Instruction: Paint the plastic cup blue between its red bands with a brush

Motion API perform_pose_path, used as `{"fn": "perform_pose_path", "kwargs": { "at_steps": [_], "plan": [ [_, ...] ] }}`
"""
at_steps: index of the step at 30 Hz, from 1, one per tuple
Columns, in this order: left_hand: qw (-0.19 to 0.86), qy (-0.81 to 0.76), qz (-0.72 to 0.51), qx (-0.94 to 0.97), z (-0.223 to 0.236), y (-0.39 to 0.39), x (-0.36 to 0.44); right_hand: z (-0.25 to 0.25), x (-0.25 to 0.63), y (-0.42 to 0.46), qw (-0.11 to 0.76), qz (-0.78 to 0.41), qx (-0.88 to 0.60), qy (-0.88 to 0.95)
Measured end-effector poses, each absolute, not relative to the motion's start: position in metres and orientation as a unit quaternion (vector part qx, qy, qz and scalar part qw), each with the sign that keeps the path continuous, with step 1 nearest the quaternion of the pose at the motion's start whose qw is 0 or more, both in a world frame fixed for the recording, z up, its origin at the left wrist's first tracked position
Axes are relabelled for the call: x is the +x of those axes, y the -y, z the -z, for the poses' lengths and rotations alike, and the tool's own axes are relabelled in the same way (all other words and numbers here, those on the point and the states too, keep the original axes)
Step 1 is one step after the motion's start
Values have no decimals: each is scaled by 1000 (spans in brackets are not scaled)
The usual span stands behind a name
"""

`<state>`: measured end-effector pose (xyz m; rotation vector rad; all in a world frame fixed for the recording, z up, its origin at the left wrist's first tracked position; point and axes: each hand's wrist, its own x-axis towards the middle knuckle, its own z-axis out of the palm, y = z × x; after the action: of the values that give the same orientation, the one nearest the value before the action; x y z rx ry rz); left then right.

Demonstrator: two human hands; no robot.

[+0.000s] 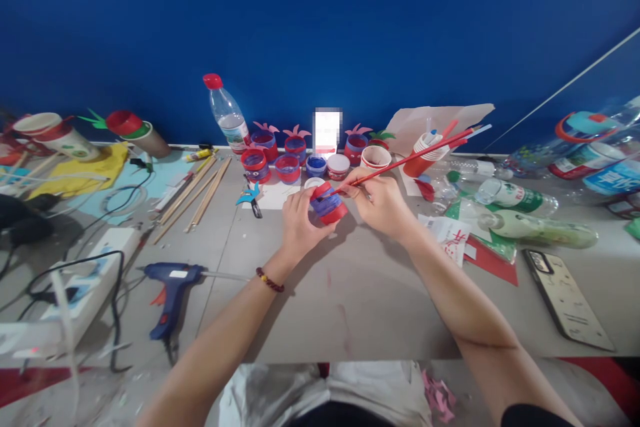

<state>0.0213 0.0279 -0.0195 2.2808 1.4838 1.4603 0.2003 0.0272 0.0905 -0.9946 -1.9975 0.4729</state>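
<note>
My left hand [299, 223] is closed around a small red cup [329, 204] with a blue-painted band, held tilted above the grey table [350, 300]. My right hand [381, 203] pinches a long red-handled paintbrush [410, 158], and its tip touches the blue band on the cup. Just behind the cup stand open pots of blue paint [316, 165] and white paint [339, 165]. Several finished red-and-blue cups [255, 164] with pink paper leaves stand in a row by the wall.
A blue glue gun [173, 287] lies at the front left beside a power strip [75, 290] and cables. Wooden sticks [200, 193], a water bottle [229, 113], stacked red paper cups [425, 150], empty bottles [535, 230] and a phone [567, 300] surround the work area.
</note>
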Motion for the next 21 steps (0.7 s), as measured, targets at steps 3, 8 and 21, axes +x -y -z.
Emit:
{"fn": "perform_pose_path", "kwargs": {
  "at_steps": [3, 8, 21],
  "plan": [
    [31, -476, -478, 738, 19, -28, 21, -93, 201, -28, 418, -163, -404, 797],
    [43, -471, -479, 739, 16, -27, 21, -95, 209, -31, 411, -152, -431, 789],
    [44, -469, -486, 736, 18, -26, 20, -91, 205, -26, 380, -120, -438, 806]
  ]
}}
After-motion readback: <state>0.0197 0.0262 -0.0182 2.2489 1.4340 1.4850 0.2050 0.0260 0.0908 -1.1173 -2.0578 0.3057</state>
